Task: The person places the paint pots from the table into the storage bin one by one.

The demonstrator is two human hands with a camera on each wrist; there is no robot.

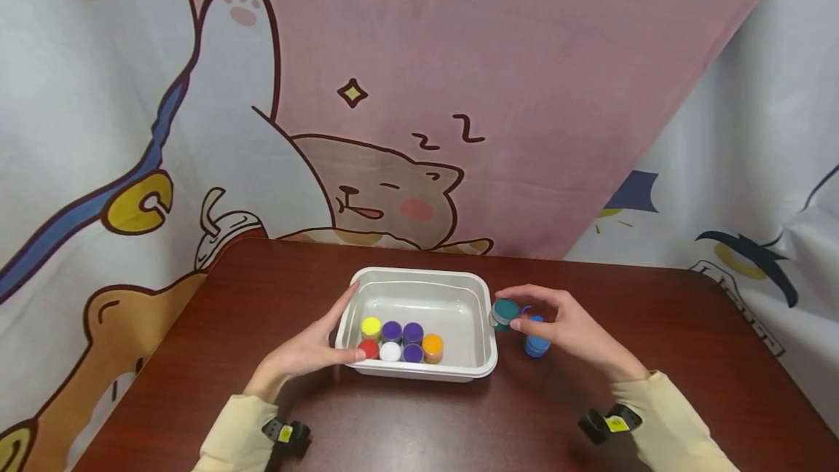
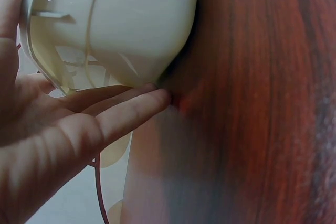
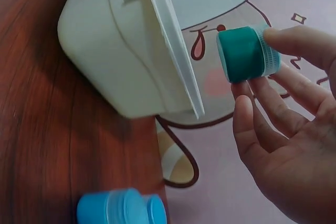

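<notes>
A white plastic tray (image 1: pixel 419 277) stands in the middle of a dark red-brown table (image 1: pixel 406 421). It holds several small paint pots, among them yellow (image 1: pixel 371 327), red (image 1: pixel 368 348), white (image 1: pixel 390 351) and orange (image 1: pixel 432 347). My left hand (image 1: pixel 319 343) lies with straight fingers against the tray's left wall (image 2: pixel 131 24), the fingertips (image 2: pixel 152 100) at its base. My right hand (image 1: pixel 566 325) pinches a teal-lidded pot (image 1: pixel 505 313) between thumb and fingers, just outside the tray's right rim (image 3: pixel 173 51). In the right wrist view the teal pot (image 3: pixel 244 53) lies on its side in the air.
A blue pot (image 1: pixel 536 344) stands on the table under my right hand, and the blue pot (image 3: pixel 121 208) shows beside the tray's corner. A cartoon-printed cloth (image 1: pixel 419 93) hangs behind the table. Bare wood (image 1: pixel 688 355) spreads right of the hand.
</notes>
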